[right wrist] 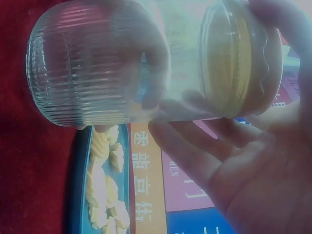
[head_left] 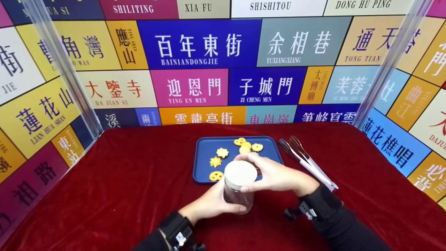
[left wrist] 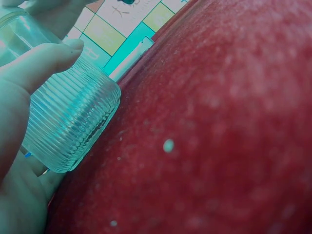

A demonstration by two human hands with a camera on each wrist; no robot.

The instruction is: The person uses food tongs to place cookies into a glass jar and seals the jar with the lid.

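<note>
Two hands on one clear, ribbed, cylindrical jar (head_left: 240,198), topped by a round white lid (head_left: 240,172). Jar is see-through, finely ribbed on its lower part, smoother toward the neck; lid sits over the mouth, can't tell whether it's screwed down. Position: just in front of the near edge of a blue rectangular tray (head_left: 205,146) with rounded corners and a raised rim. Can't tell if the jar base touches the dark red velvety cloth (head_left: 139,195). Left hand (head_left: 212,202) is wrapped round the body, thumb across the near side; right hand (head_left: 275,174) grasps the lid, thumb at its near edge, fingers at the far edge. On the tray: two yellow flower-shaped cookies (head_left: 222,152) on the left half, a yellow pretzel-like cookie with holes (head_left: 216,176) by the near rim, and a cluster of yellow cookies (head_left: 245,148) toward the far right, some round, some with holes. Lid and right hand block part of the tray's near right area, so cookie count there is uncertain. White-handled tongs with dark tips (head_left: 313,168) lie slantwise right of the tray, tips nearest its far right corner. Behind: wall of coloured panels with Chinese lettering (head_left: 198,43), a clear post (head_left: 62,62) at left, another at right. Black bands on both wrists.
</note>
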